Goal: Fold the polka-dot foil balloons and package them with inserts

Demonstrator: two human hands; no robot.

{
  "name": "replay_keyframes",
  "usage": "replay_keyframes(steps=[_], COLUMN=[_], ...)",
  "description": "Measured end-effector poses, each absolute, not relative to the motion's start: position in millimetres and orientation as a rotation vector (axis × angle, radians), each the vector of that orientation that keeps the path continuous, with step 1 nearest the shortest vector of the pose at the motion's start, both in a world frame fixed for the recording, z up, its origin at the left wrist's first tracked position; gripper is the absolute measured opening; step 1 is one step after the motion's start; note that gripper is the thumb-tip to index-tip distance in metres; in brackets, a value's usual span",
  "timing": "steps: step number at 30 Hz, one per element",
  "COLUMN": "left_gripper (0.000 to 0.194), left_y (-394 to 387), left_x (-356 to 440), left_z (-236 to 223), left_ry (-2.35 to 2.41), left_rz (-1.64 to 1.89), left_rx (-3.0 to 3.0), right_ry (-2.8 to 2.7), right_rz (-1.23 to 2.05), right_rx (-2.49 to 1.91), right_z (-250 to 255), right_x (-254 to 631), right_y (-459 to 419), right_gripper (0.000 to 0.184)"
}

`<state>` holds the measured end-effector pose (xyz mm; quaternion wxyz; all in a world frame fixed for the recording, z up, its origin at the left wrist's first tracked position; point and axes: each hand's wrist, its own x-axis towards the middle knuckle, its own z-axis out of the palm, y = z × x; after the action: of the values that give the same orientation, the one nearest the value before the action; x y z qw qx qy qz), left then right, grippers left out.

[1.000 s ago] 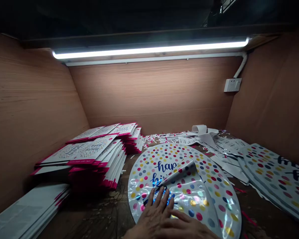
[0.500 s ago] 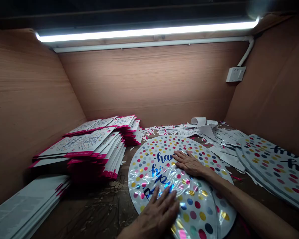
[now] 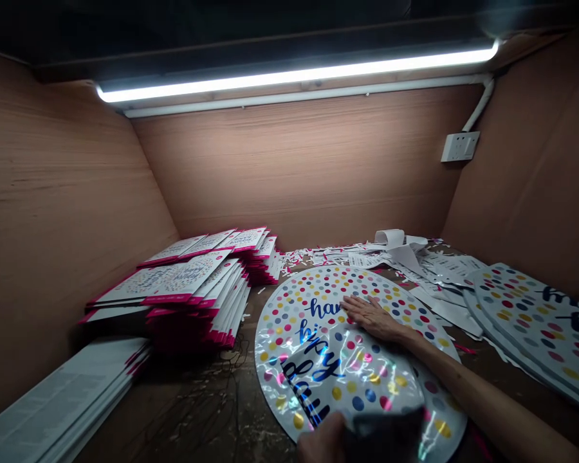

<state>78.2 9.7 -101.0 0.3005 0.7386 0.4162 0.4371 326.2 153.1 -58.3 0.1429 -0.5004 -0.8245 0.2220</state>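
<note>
A round white foil balloon (image 3: 289, 379) with coloured dots and blue lettering lies flat in the middle of the work surface. Its upper layer is a folded-over part of dotted foil, shiny and creased. My right hand (image 3: 371, 318) rests flat on the balloon, fingers stretched out and pressed to the foil. At the bottom edge, my left hand (image 3: 322, 440) is closed and blurred, curled around the near edge of the folded foil. A dark grey, blurred flap (image 3: 386, 434) stands up beside it; it looks like the foil's lifted edge.
Stacks of white-and-pink printed packets (image 3: 193, 276) stand at the left, with more white packets (image 3: 67, 399) nearer. Paper scraps (image 3: 405, 251) lie along the back. More dotted foil balloons (image 3: 525, 321) lie at right. Wooden panels (image 3: 294, 173) enclose the space under a tube light (image 3: 299, 74).
My left hand has gone from lying flat on the foil to gripping its near edge, lower in view. More lettering shows on the folded layer. My right hand stays pressed down.
</note>
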Motion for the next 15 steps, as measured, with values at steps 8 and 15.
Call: replay_keyframes(steps=[8,15], left_gripper=[0.018,0.015], left_y=[34.1,30.9], left_x=[82.1,82.0], left_z=[-54.2,-54.2], left_ry=[1.265,1.256], left_rz=[1.111,1.176], left_rx=[0.441,0.426], right_ry=[-2.019,-2.597], right_rz=[0.571,0.332], right_rx=[-1.494,-0.991], right_z=[-19.8,-12.7], right_x=[346.3,297.0], right_y=[133.8,40.2], right_gripper=[0.062,0.065])
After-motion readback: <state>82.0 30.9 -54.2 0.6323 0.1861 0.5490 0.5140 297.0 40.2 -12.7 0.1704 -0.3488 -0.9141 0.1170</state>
